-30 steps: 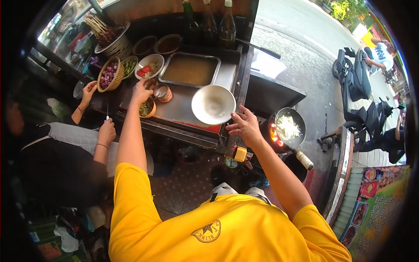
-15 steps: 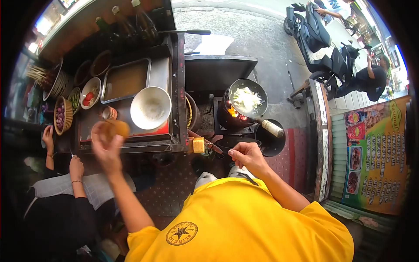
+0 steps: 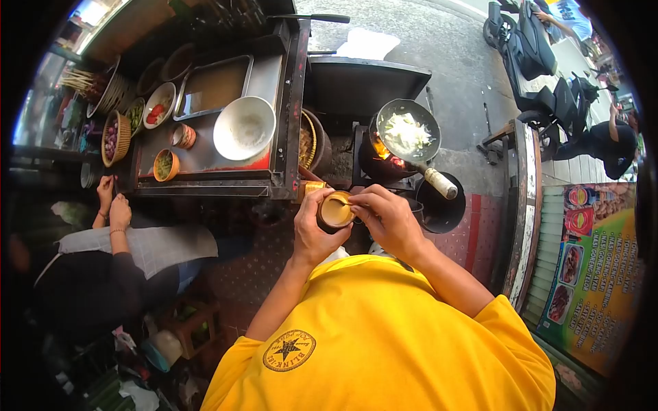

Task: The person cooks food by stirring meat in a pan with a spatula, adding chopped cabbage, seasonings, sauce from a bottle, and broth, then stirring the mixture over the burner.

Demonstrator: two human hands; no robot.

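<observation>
My left hand (image 3: 314, 229) is wrapped round a small brown jar (image 3: 336, 209) with pale tan contents, held in front of my yellow shirt. My right hand (image 3: 389, 218) pinches a thin dark handle (image 3: 345, 202) whose end reaches into the jar; whether it is a spoon I cannot make out. Beyond my right hand, a wok (image 3: 435, 139) with a pale wrapped handle and chopped pale vegetables (image 3: 407, 132) sits over a burning stove (image 3: 384, 161). A white bowl (image 3: 245, 128) rests on the cart to the left.
On the cart (image 3: 199, 159) are an orange bowl (image 3: 166, 165), a can (image 3: 183, 135), a metal tray (image 3: 245, 63) and a basket of shallots (image 3: 116, 139). A dark pan (image 3: 449, 212) stands below the wok. Another person's hands (image 3: 115, 205) are at the cart's left end.
My left hand has come from over the cart to my front with the jar. My right hand has met it at the jar's rim. The orange bowl now shows on the cart.
</observation>
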